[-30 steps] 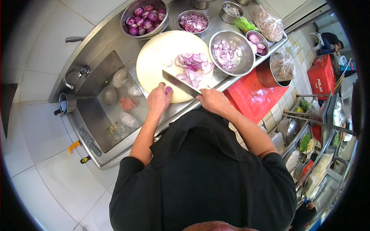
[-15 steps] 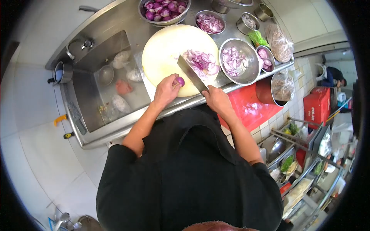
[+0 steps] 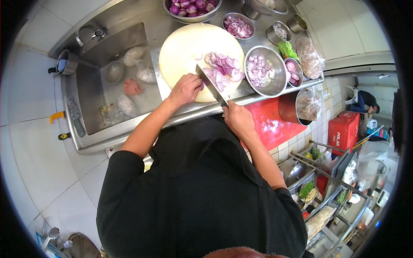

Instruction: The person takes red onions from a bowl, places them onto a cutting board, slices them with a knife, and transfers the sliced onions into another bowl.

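Note:
On the round pale cutting board [image 3: 178, 51], my left hand [image 3: 186, 89] has its fingers closed round a purple onion [image 3: 202, 86], mostly hidden by them. The handle of a broad knife [image 3: 211, 86] is in my right hand [image 3: 238, 118]. Its blade slants up and left over the board, beside the onion and my left fingertips. Sliced onion [image 3: 223, 69] lies in a loose pile just right of the blade. A steel bowl [image 3: 276, 77] with more slices stands right of the board.
The sink [image 3: 94, 107] at left holds bags and a small bowl. Behind the board stands a bowl of whole onions [image 3: 191, 18]. A red surface [image 3: 271, 124] and a large pot [image 3: 288, 107] are at right. A person [image 3: 365, 102] bends over far off at right.
The view has shifted and turned. My left hand was beside the onion with more of it showing; now its fingers cover most of it, and the knife blade is close against it.

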`<state>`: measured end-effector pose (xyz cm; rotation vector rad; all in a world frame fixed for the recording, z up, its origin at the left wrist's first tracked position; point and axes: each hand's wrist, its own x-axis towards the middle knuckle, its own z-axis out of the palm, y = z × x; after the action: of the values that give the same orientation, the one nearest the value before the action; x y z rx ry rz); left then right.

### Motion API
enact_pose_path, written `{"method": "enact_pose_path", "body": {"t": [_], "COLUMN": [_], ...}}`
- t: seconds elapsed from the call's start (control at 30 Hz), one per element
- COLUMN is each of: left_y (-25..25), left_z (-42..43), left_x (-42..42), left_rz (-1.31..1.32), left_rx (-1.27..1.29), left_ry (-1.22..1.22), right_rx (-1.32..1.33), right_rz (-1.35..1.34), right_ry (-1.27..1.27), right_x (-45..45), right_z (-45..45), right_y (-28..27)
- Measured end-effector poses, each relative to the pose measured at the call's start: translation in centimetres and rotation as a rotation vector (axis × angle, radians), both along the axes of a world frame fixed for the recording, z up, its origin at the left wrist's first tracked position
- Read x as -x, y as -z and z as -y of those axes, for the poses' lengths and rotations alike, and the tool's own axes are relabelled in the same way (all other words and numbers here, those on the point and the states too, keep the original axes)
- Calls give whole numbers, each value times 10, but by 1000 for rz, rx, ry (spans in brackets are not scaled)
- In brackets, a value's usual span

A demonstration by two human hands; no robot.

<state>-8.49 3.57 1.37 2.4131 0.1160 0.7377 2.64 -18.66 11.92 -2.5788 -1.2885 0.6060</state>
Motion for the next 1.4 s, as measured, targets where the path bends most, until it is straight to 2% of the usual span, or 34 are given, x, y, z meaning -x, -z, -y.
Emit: {"method": "enact_pose_path", "body": {"t": [0.1, 0.27, 0.37, 0.47, 0.57, 0.7, 0.83, 0.97, 1.17, 1.4], "left_y": [2, 8, 12, 10, 14, 16, 15, 12, 16, 13], "left_z": [-1, 0, 2, -1, 0, 2, 2, 4, 3, 4], "left_x": [0, 4, 3, 6, 5, 5, 6, 6, 6, 8], "left_rz": [-17, -26, -32, -42, 7, -17, 49, 48, 69, 69], "left_rx": [8, 39, 50, 64, 83, 97, 102, 101, 75, 77], "left_ry": [20, -5, -10, -16, -23, -30, -44, -46, -69, -83], "right_rx": [53, 36, 95, 2, 21, 91, 47, 61, 67, 84], "right_rz": [52, -4, 43, 58, 15, 15, 4, 14, -21, -20], "right_ry": [-24, -13, -33, -70, -37, -51, -34, -43, -38, -57], "right_x": [0, -4, -3, -5, -2, -3, -3, -2, -6, -3], "right_z": [-19, -13, -17, -21, -12, -25, -19, -17, -17, -36], "right_y": [28, -2, 27, 19, 4, 26, -1, 27, -3, 26]}}
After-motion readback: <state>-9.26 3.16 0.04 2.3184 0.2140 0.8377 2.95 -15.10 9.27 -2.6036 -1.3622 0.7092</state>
